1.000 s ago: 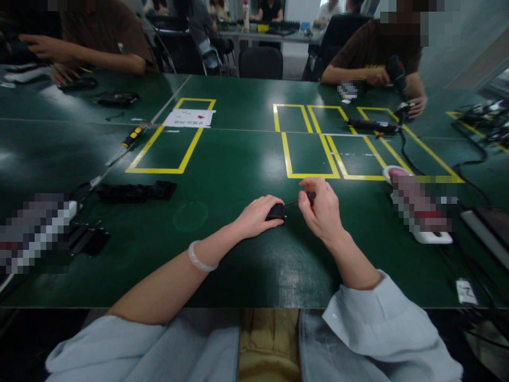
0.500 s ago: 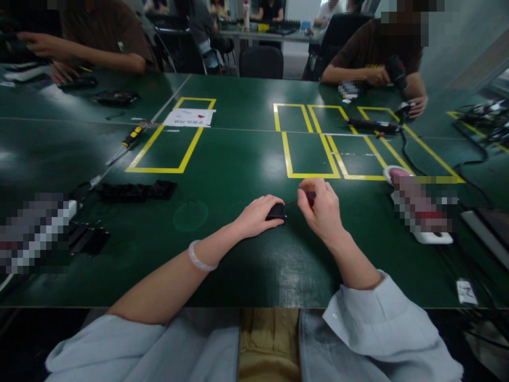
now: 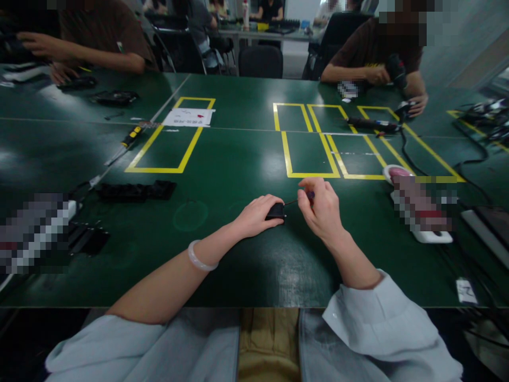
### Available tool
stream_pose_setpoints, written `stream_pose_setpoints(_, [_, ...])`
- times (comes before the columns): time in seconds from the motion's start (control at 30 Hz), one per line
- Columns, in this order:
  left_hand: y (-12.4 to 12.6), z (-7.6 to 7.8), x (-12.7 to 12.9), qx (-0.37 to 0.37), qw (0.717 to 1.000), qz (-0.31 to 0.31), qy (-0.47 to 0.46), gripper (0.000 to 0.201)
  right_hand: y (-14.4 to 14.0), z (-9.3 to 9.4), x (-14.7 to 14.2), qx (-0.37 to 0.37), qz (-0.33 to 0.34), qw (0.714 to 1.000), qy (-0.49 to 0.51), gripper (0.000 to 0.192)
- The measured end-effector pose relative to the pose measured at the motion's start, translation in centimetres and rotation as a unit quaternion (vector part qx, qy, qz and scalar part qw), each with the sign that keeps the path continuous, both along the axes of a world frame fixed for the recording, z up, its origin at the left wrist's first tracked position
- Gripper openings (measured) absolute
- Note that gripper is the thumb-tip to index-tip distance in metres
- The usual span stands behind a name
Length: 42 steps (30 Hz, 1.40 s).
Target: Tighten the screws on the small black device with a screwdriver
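Note:
My left hand (image 3: 258, 216) is closed round a small black block-shaped part (image 3: 275, 211), pinning it on the green table (image 3: 246, 276). Between the thumb and fingers of my right hand (image 3: 321, 208) is the dark handle of a screwdriver (image 3: 292, 202). Its thin shaft points left and reaches the right end of the black part. Whether the tip sits in a screw is too small to make out. A pale bangle (image 3: 201, 258) circles my left wrist.
Black parts (image 3: 137, 191) lie to the left, beyond a yellow-and-black screwdriver (image 3: 133, 136). Yellow tape (image 3: 313, 175) marks rectangles ahead. A white-based device (image 3: 431, 236) and cables stand right. Across the table, one person's hand (image 3: 377, 76) holds a power driver (image 3: 396, 71); another person sits far left.
Both hands hold the same place. The screwdriver handle appears slightly shifted or turned within my right fingers; the black part stays put.

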<state>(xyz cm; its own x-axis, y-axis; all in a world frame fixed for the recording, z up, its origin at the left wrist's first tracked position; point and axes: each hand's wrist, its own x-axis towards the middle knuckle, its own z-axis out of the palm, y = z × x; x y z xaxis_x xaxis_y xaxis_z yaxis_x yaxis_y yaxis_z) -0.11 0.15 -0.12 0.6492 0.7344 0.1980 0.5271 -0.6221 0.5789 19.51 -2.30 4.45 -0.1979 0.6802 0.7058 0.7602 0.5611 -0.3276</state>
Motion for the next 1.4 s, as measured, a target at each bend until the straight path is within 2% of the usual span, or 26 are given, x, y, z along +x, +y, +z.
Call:
stream_pose_setpoints(0.2, [0.03, 0.02, 0.0, 0.008, 1.0, -0.003, 0.008, 0.036, 0.11, -0.17, 0.09, 0.014, -0.007, 1.0, -0.007, 0.017])
stream_pose_setpoints(0.33, [0.01, 0.02, 0.01, 0.005, 1.0, -0.002, 0.008, 0.036, 0.15, -0.2, 0.0, 0.02, -0.01, 1.0, -0.007, 0.01])
stream_pose_setpoints(0.87, [0.05, 0.03, -0.07, 0.01, 1.0, -0.006, 0.003, 0.036, 0.01, -0.24, 0.01, -0.004, 0.003, 1.0, 0.021, 0.017])
stream_pose_setpoints(1.4, [0.06, -0.15, 0.0, 0.009, 1.0, -0.004, 0.001, 0.036, 0.12, -0.34, -0.09, 0.013, -0.01, 1.0, 0.013, 0.011])
